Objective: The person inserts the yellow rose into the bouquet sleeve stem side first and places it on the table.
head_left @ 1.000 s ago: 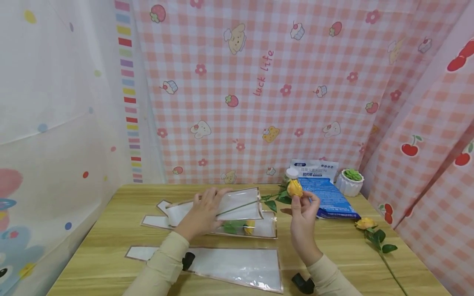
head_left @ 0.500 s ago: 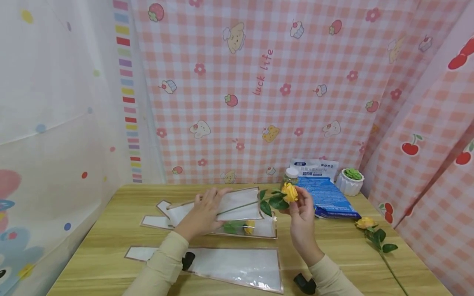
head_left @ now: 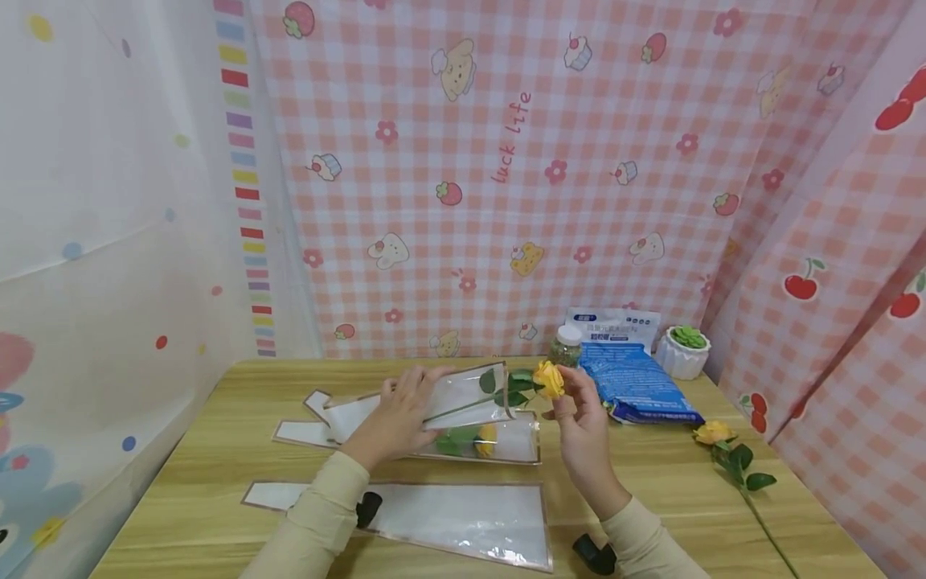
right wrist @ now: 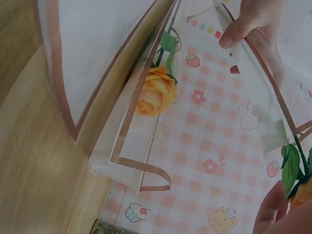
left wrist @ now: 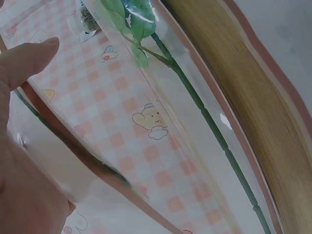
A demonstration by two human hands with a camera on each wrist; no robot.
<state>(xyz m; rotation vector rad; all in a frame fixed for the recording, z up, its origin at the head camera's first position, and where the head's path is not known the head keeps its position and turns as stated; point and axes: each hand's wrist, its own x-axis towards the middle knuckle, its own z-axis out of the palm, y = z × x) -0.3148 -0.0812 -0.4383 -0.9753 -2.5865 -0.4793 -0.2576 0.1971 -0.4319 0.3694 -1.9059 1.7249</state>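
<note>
My left hand (head_left: 398,414) grips a clear flower sleeve with a brown border (head_left: 463,390); in the right wrist view its thumb (right wrist: 236,33) lies over the sleeve's edge. A yellow rose (head_left: 549,379) has its green stem inside that sleeve, the bloom and some leaves sticking out of the wide end. Fingers of my right hand (head_left: 584,438) hold this rose at the bloom. Beneath lies a second sleeve (head_left: 517,442) containing another yellow rose (right wrist: 156,92). Its green stem (left wrist: 214,129) runs along the sleeve in the left wrist view.
A flat white sleeve (head_left: 463,515) lies nearer the front. On the right rests a loose yellow rose (head_left: 714,433). At the back right stand a white-capped jar (head_left: 567,350), a blue and white bag (head_left: 637,382) and a potted succulent (head_left: 683,354).
My right hand has moved left and slightly down with the rose, sliding its stem and lower leaves further into the sleeve. The left hand has stayed in place.
</note>
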